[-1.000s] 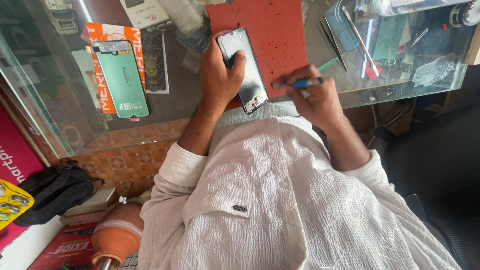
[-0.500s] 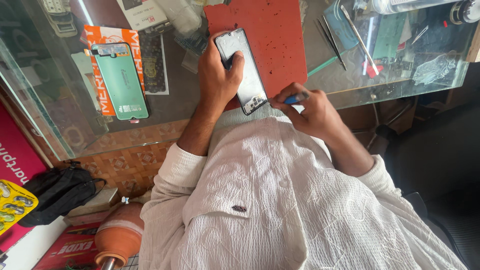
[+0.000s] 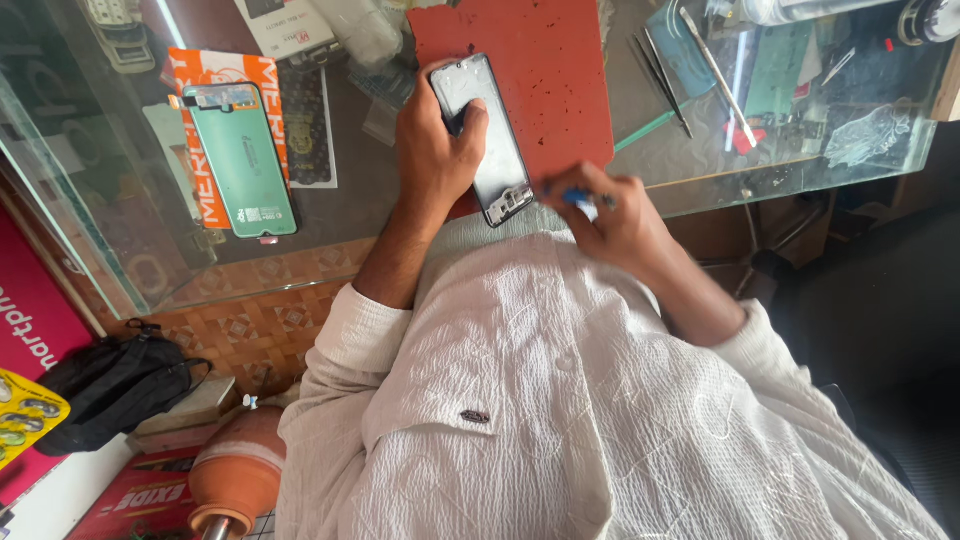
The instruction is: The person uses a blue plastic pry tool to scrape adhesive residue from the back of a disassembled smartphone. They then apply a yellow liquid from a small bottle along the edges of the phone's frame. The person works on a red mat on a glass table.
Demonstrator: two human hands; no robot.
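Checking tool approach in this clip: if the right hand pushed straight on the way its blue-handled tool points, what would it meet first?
Most likely the lower corner of the phone frame, which the left hand pins on the red mat. The right hand has the blue-handled tool aimed there; the depth is unclear.

Fixing a phone on a glass table

Left hand (image 3: pixel 435 150) wrapped around a phone frame (image 3: pixel 480 135) lying on a red mat (image 3: pixel 545 70). Right hand (image 3: pixel 610 215) near the frame's bottom end, pinching a small blue tool (image 3: pixel 578 198). Green phone panel (image 3: pixel 240 160) off to the side on the glass table (image 3: pixel 350 215). Black bag (image 3: pixel 115 385) and brown pot (image 3: pixel 235 480) down on the floor.
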